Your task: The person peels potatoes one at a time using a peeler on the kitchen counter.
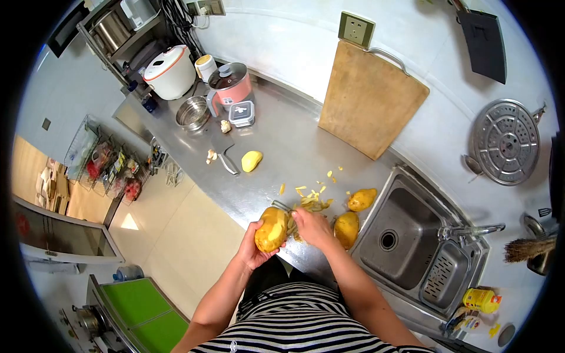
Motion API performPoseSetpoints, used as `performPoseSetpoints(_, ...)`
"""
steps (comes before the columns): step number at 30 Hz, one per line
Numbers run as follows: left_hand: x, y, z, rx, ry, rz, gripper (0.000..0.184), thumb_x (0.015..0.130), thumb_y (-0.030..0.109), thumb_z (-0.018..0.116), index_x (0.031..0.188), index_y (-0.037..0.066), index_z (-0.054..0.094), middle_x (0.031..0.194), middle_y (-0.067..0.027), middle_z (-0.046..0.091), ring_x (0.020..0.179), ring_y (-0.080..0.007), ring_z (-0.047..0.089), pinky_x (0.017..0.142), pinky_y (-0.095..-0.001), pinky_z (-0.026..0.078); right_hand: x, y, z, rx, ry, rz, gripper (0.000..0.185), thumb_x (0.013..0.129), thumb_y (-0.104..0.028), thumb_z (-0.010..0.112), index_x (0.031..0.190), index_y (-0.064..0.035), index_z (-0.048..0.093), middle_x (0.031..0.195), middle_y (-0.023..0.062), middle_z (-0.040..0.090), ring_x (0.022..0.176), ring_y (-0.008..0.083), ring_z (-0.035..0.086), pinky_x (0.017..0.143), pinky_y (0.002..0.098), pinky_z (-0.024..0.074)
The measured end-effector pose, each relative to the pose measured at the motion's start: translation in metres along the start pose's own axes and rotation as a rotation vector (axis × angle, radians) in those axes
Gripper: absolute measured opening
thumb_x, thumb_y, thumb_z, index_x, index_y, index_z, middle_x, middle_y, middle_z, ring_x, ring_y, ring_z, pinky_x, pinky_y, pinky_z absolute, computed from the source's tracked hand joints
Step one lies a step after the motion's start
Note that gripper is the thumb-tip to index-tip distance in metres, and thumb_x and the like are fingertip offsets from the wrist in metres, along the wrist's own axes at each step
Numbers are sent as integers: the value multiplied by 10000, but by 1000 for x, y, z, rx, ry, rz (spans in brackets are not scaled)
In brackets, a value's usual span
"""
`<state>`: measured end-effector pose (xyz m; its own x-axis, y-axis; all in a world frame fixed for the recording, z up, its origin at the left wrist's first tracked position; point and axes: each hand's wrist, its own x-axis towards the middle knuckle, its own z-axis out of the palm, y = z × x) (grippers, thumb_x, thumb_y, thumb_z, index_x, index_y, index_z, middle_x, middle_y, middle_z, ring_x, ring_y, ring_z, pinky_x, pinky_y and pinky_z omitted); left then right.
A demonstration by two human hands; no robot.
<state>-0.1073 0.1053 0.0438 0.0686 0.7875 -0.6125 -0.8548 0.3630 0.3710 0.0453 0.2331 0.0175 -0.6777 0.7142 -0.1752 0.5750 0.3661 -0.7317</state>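
My left hand (252, 247) is wrapped round a large, partly peeled potato (272, 230) above the counter's front edge. At its upper right, my right hand (311, 227) is closed on a metal peeler (281, 205), whose head is beside the potato's top. Potato peelings (312, 202) lie scattered on the steel counter (235, 191) just beyond my hands. Two unpeeled potatoes, one (362, 200) farther back and one (346, 229) nearer, rest by the sink's left edge. A peeled potato (251, 160) lies farther left, next to a knife (228, 164).
The steel sink (385, 238) with its faucet (479, 230) is at the right. A wooden cutting board (374, 97) leans on the wall. At the back left stand a rice cooker (170, 72), a pink pot (231, 87), a metal bowl (192, 113) and a lidded container (242, 113).
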Motion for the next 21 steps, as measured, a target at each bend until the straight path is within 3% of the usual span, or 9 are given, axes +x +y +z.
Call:
performPoseSetpoints(2, -10, -1, 1, 5, -54, -12, 635, 848, 486, 488, 1232, -20, 478, 1025, -214, 614, 824, -292, 652, 631, -314, 552, 10, 21, 10, -26, -51, 211, 294, 952, -318, 419, 962, -55, 549, 877, 235, 619, 848, 434, 584, 731, 517, 442)
performPoseSetpoints(7, -7, -8, -5, 67, -165, 48, 700, 811, 506, 522, 1286, -1, 438, 1091, -253, 573, 937, -322, 620, 718, -360, 564, 3, 41, 11, -25, -76, 245, 338, 952, -322, 391, 981, -40, 574, 943, 241, 616, 916, 427, 576, 799, 500, 442)
performPoseSetpoints(10, -2, -6, -4, 1, -105, 84, 690, 813, 499, 497, 1276, -9, 447, 1118, -244, 578, 937, -308, 628, 744, -356, 569, -7, 30, 10, 75, 5, 200, 320, 951, -320, 409, 949, -42, 569, 862, 232, 622, 860, 429, 585, 752, 503, 447)
performPoseSetpoints(12, -2, -3, -4, -24, -83, 66, 689, 817, 508, 486, 1268, -12, 457, 1108, -235, 585, 934, -300, 631, 738, -351, 572, -23, 9, 0, 187, 103, 42, 276, 948, -302, 436, 913, -49, 540, 757, 206, 617, 769, 431, 590, 664, 505, 453)
performPoseSetpoints(15, 0, -3, -5, -56, -50, 54, 685, 826, 528, 456, 1245, -14, 482, 1081, -216, 603, 925, -282, 637, 728, -339, 577, -40, -14, -8, 111, 123, -91, 232, 945, -284, 456, 902, -63, 509, 684, 186, 603, 699, 424, 591, 588, 505, 448)
performPoseSetpoints(19, 1, -3, -8, -116, -96, 9, 650, 858, 511, 412, 1250, -2, 477, 1106, -211, 598, 940, -306, 634, 742, -356, 566, -41, -19, -6, -28, 148, -218, 206, 942, -276, 458, 926, -76, 505, 722, 192, 617, 691, 415, 598, 585, 512, 452)
performPoseSetpoints(21, 0, -4, -6, -129, -114, -11, 652, 858, 513, 404, 1244, -7, 481, 1094, -215, 599, 921, -300, 636, 733, -345, 568, -22, -11, -3, -11, 132, -152, 222, 944, -289, 448, 938, -78, 515, 740, 193, 621, 704, 418, 599, 607, 516, 453)
